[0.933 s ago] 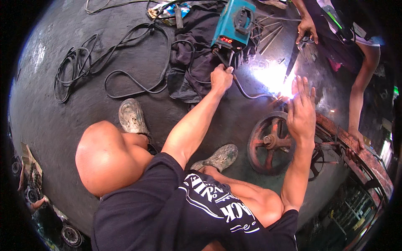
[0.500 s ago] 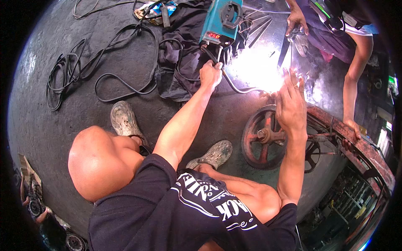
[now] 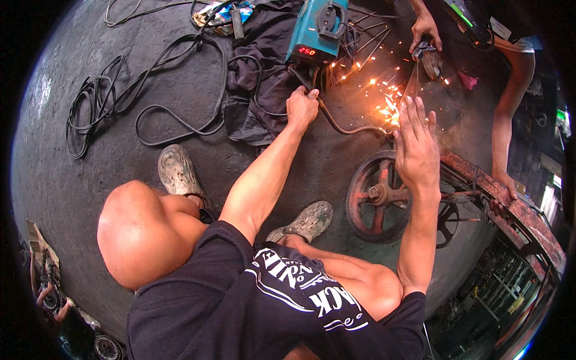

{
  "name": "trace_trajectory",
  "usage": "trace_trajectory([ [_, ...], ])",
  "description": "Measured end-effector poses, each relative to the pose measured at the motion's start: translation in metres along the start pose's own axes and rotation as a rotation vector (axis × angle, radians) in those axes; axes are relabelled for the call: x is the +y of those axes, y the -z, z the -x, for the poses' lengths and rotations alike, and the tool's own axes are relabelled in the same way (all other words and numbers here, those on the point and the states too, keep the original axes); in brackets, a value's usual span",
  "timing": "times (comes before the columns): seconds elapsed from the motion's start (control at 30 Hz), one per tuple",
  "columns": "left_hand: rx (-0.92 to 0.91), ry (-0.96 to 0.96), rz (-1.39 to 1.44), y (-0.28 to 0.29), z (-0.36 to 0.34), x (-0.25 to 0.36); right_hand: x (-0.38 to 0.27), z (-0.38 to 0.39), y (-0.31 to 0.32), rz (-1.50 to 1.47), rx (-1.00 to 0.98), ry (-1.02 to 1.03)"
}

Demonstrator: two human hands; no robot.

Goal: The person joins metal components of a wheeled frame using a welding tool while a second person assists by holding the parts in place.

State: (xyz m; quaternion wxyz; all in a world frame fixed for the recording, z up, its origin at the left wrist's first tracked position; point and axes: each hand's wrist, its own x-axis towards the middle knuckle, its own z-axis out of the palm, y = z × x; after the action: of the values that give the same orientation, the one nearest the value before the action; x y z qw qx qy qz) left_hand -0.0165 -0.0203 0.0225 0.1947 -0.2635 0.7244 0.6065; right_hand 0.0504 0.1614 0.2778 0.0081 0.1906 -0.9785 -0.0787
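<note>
Below and to the right of the fingers of the raised right hand (image 3: 417, 149), a rusty red frame (image 3: 519, 210), long axis slanting away toward the lower right, near end hidden behind that hand. Much nearer to the right hand than to the left hand (image 3: 302, 108). Just above the left fingers, a teal welding machine (image 3: 309, 36). Below and left of the right fingers, a spoked wheel (image 3: 376, 192), partly covered by the right wrist. Right fingers straight, slightly apart, gripping nothing visible. Left fingers closed, apparently on the upper end of a curved lead (image 3: 333, 122), bowing across to just left of the right fingertips. Above the right fingertips, a co-worker's hand (image 3: 426, 29) around a small holder (image 3: 423, 49). Close against the right fingertips, on their left, orange sparks (image 3: 389, 111). Compared with half a second ago: white glare gone, scattered sparks instead, both hands practically unmoved.
</note>
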Motion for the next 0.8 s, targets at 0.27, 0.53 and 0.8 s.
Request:
trace_trajectory([
  [0.27,-0.026,-0.045,0.053,-0.004,-0.007,-0.009,0.003,0.000,0.002,-0.022,-0.025,-0.011],
  [0.53,-0.016,-0.041,0.024,-0.005,-0.009,-0.011,0.005,0.001,0.003,-0.017,-0.001,-0.060],
  [0.8,-0.031,-0.029,0.097,-0.007,-0.010,-0.013,0.004,0.001,-0.003,-0.029,-0.017,-0.024],
])
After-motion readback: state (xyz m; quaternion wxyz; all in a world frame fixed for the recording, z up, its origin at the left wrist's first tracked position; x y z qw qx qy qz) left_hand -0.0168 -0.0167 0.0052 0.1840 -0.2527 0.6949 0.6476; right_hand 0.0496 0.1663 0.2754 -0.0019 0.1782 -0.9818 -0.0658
